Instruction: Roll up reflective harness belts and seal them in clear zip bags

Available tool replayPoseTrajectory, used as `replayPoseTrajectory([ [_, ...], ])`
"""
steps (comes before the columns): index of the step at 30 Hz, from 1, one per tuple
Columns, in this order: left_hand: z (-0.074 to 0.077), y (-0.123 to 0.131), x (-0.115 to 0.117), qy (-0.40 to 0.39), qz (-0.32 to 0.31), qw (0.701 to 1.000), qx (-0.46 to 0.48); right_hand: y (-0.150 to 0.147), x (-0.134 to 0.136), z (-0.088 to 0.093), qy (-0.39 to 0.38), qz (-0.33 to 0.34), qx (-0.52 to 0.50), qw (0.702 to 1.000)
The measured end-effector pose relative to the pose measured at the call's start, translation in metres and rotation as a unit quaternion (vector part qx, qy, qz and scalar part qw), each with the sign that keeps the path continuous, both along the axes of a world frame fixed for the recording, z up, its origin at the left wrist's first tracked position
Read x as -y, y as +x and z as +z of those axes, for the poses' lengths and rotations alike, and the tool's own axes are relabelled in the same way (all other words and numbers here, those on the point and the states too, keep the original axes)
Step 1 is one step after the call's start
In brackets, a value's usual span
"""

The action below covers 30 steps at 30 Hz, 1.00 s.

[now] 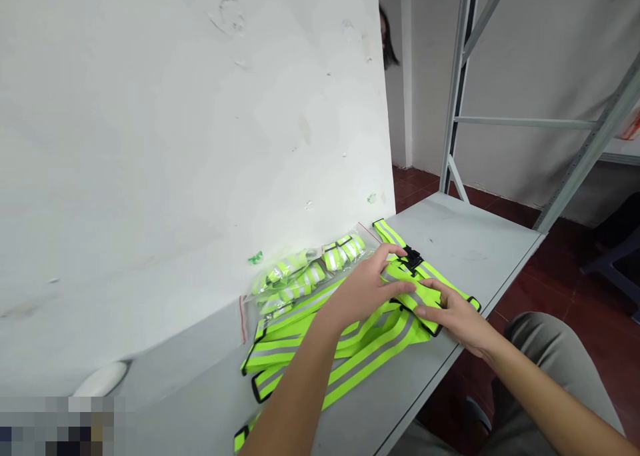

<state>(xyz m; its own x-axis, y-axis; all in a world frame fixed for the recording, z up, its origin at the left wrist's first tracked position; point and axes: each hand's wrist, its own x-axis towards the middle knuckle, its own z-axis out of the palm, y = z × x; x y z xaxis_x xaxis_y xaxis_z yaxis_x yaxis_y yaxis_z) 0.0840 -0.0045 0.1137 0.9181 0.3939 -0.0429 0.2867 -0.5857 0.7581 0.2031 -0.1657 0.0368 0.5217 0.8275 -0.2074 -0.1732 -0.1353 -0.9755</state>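
My left hand (367, 286) closes its thumb and fingers over a folded neon-yellow reflective belt (406, 289) with a grey stripe. At the belt's right end, the thumb and fingers of my right hand (457, 315) pinch it. Just beyond my left fingertips lies a black side-release buckle (413, 259), attached to yellow webbing running diagonally across the shelf. Under and left of my left forearm, several more reflective straps (370, 369) are spread out, with black edging at their ends. My left forearm hides part of them.
Clear zip bags (290, 276) with rolled reflective straps lie along the white wall panel (200, 143). The grey shelf (475, 243) ends at a front edge by my knees. A metal rack frame (455, 96) stands at the right. Part of a person (387, 39) shows behind the panel.
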Motion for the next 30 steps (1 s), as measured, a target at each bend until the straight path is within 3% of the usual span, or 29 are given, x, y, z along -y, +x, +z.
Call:
replayPoseTrajectory([
  [3,-0.006,0.005,0.003,-0.030,-0.013,0.999,0.007,0.004,0.003,0.004,-0.020,0.041,0.013,0.999],
  [6,-0.018,0.008,-0.001,-0.059,-0.020,0.998,0.003,0.004,0.004,0.006,0.022,0.064,-0.021,0.997],
  [11,-0.040,0.013,-0.016,-0.067,-0.013,0.997,0.023,-0.003,0.003,-0.007,0.059,-0.009,-0.090,0.994],
  [16,-0.042,0.012,-0.012,0.051,0.025,0.998,0.026,-0.013,0.001,-0.019,0.054,-0.096,-0.147,0.983],
  [19,-0.052,0.006,0.008,0.153,0.007,0.988,0.020,-0.014,0.000,-0.025,0.071,-0.122,-0.100,0.985],
  [23,-0.092,-0.006,0.034,0.276,-0.031,0.959,-0.049,-0.009,0.000,-0.039,0.055,-0.147,0.022,0.987],
  [26,-0.119,-0.020,0.040,0.303,0.002,0.947,-0.109,-0.008,0.003,-0.048,-0.004,-0.173,0.103,0.980],
  [30,-0.123,-0.040,0.038,0.277,0.044,0.949,-0.146,-0.010,0.009,-0.051,-0.055,-0.175,0.187,0.965],
])
